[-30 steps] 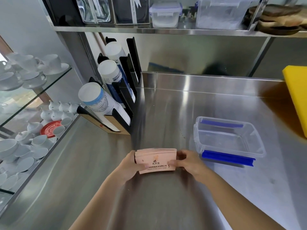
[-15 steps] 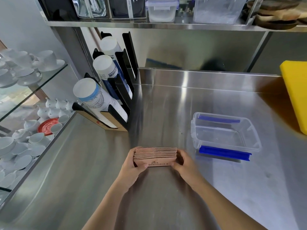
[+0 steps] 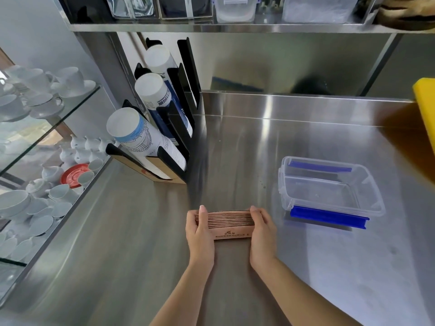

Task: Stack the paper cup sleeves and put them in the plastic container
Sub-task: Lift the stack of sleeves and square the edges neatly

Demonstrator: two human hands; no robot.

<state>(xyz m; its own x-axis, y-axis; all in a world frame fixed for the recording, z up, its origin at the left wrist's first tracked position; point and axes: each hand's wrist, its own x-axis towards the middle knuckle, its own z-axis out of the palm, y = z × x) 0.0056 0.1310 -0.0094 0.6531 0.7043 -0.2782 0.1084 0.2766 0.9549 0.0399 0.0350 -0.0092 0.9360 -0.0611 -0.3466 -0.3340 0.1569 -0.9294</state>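
Note:
A stack of pink-brown paper cup sleeves (image 3: 227, 222) stands on edge on the steel counter, squared between both palms. My left hand (image 3: 199, 228) presses its left end and my right hand (image 3: 261, 228) presses its right end. The clear plastic container (image 3: 329, 187) with blue clips sits open and empty to the right of the stack, a short gap away from my right hand.
A black rack of paper cup stacks (image 3: 150, 137) stands at the back left of the steel counter (image 3: 235, 149). A yellow board (image 3: 426, 107) leans at the far right. A glass shelf of white cups and saucers (image 3: 42, 147) lies left. An overhead shelf (image 3: 235, 27) holds boxes.
The sleeve stack has been tipped from tilted toward me to standing on edge, its edges now squared between both palms. The view has shifted down slightly.

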